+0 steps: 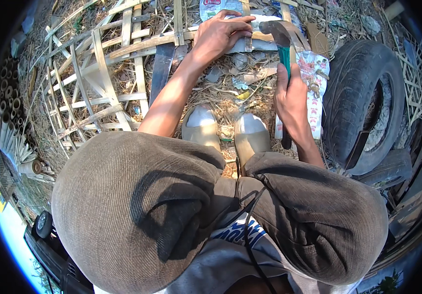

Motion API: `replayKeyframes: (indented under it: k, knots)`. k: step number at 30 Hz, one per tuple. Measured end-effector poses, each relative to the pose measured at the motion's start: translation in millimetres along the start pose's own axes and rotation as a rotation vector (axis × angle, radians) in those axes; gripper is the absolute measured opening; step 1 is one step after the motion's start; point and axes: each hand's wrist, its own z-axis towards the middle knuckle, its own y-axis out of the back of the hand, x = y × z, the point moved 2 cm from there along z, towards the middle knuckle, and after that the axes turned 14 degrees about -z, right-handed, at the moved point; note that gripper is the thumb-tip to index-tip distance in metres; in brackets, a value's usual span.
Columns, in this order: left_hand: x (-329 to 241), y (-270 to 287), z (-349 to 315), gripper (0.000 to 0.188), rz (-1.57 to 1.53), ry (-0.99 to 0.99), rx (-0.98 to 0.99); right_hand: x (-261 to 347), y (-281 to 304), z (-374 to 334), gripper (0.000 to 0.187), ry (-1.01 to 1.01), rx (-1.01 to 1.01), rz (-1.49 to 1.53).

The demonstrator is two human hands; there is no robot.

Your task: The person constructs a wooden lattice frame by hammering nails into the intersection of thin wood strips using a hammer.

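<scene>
My right hand (pixel 292 100) is wrapped round the handle of a claw hammer (pixel 284 55), whose green and black grip stands roughly upright in the fist. The dark metal head is raised beside my left hand (pixel 221 35), close above a bamboo strip (pixel 266 36). At that strip the left thumb and fingertips are pinched together; whatever they hold is too small or hidden to name. The strip belongs to a woven bamboo lattice (pixel 107 73) with wide gaps, which spreads over the ground to the left. A dark flat strip (pixel 161 73) lies under it near my left forearm.
An old tyre (pixel 350 93) leans at the right. Beside my right hand a printed paper sheet (pixel 315 120) lies with small bits on it. My feet in pale shoes (pixel 200 132) stand on straw-littered ground. Bamboo poles (pixel 8 93) are stacked far left; another lattice (pixel 419 83) is far right.
</scene>
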Motion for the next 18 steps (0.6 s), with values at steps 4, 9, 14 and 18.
replayKeyframes:
  k: [4,9,14,18]
  knots:
    - [1,3,-1,0.019,0.046,-0.006,0.005,-2,8,-2,0.036,-0.049,-0.013,0.18]
    - [-3,4,-1,0.018,0.015,0.028,0.026,-2,-8,-2,0.033,-0.043,0.095,0.038]
    - [2,8,-4,0.021,0.012,0.091,0.013,10,3,-3,0.032,-0.055,0.076,0.085]
    - [1,5,-1,0.024,0.01,0.057,0.019,6,-3,-2,0.032,-0.075,0.048,0.14]
